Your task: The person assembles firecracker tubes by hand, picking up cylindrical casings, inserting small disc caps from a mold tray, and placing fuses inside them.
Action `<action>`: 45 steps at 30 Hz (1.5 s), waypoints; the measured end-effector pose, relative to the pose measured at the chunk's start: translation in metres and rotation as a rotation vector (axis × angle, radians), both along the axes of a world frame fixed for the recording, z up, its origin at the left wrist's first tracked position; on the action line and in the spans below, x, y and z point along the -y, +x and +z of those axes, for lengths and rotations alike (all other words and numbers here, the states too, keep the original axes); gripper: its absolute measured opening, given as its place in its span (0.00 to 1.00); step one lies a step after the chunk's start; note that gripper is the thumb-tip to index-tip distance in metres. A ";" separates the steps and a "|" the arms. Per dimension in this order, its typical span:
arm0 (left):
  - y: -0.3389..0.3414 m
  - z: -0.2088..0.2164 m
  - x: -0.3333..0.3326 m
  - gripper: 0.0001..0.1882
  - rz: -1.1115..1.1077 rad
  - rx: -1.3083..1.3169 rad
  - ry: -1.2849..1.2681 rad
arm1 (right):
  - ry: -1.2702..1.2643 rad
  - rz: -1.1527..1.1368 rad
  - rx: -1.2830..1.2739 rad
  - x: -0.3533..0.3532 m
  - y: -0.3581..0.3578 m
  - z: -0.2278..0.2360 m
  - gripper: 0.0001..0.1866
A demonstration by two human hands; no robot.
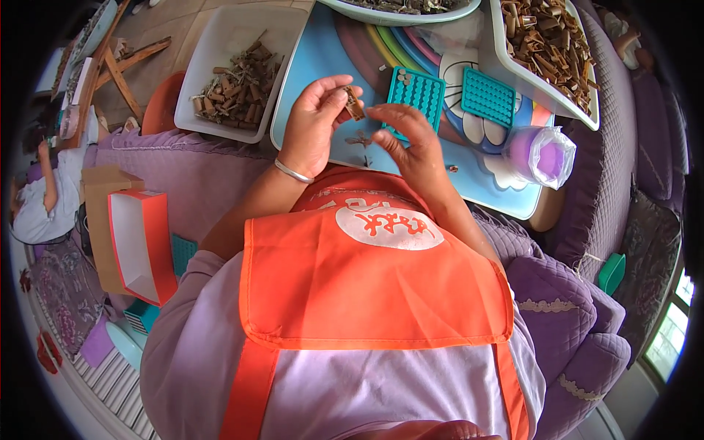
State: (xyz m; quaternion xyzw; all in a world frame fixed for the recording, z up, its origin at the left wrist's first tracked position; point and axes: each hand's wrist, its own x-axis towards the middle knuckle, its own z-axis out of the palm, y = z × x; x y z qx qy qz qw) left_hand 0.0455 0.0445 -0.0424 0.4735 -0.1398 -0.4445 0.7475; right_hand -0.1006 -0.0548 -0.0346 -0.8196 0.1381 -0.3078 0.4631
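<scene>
1. Clock centred on the held piece, 12 pointing away from the wearer. Left hand point(319, 117) pinched a short brown bark-like piece point(354, 105) between thumb and fingers, above the blue tabletop point(315, 66).
2. Right hand point(414, 139) just beside it, toward 4; thumb and forefinger parted, nothing visible between them.
3. Likeliest mishap, my judgement: piece slipping or crumbling, since fingertips alone held it and it looked rough, perhaps brittle.
4. Second risk: dark scraps point(359, 140) lay at 6 o'clock, below the hands; a forearm or the orange apron point(367, 293) could have swept them off the near edge.
5. In the way: the right hand, overlapping the nearer teal ridged tray point(427, 89) at 3 (small round bits sat in its far left corner). Second teal tray point(488, 97) lay beyond.
6. Bag-lined purple cup point(528, 154), between 3 and 4, stood near the table's right side; an elbow might have tipped it.
7. Heaped white bin point(539, 92) between 2 and 3, translucent bin point(227, 37) toward 10, pale basin point(411, 15) at 1: all hemmed the workspace.
</scene>
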 end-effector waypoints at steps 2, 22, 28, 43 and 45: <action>0.008 -0.001 -0.002 0.11 -0.006 0.043 0.008 | -0.089 -0.140 -0.069 0.020 0.005 -0.010 0.12; 0.007 -0.024 0.011 0.13 -0.237 -0.100 0.088 | -0.660 -0.360 -0.344 0.077 0.023 -0.039 0.04; 0.005 -0.027 0.010 0.13 -0.238 -0.101 0.100 | -0.599 -0.337 -0.256 0.069 0.021 -0.032 0.04; -0.002 -0.025 0.005 0.14 -0.247 0.206 0.162 | -0.478 -0.120 -0.090 0.018 0.016 -0.016 0.05; -0.002 -0.024 0.004 0.15 -0.279 0.239 0.175 | -0.459 -0.101 -0.108 0.017 0.013 -0.014 0.05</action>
